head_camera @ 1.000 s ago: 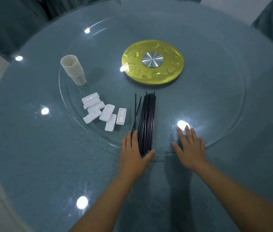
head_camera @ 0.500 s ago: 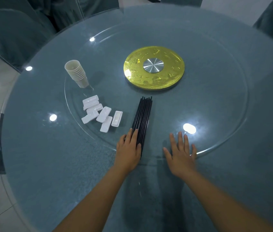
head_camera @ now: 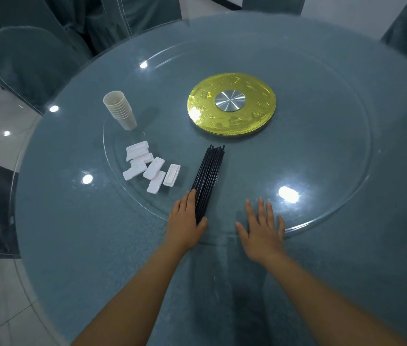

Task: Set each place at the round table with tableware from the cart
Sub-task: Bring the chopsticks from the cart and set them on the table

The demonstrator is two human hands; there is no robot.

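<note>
Under left hand (head_camera: 186, 221), chopsticks' (head_camera: 207, 178) ends perhaps.

Black chopsticks (head_camera: 207, 181) bundled, centre frame, lying flat. White chopstick rests (head_camera: 151, 168) scattered just left. Beige cup stack (head_camera: 120, 109) tilted, upper left. All on glass turntable (head_camera: 322, 136).

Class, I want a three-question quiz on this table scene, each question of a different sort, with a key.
1. True or false: the cups are spread out singly.
2. Which hand touches the chopsticks? A) left hand B) right hand C) both
3. Fill in: the white rests lie between the chopsticks and the ____.

Key: 1 false, they stand in one stack. 2 A; the right hand lies flat on the glass turntable, apart from the bundle. 3 cups.
</note>
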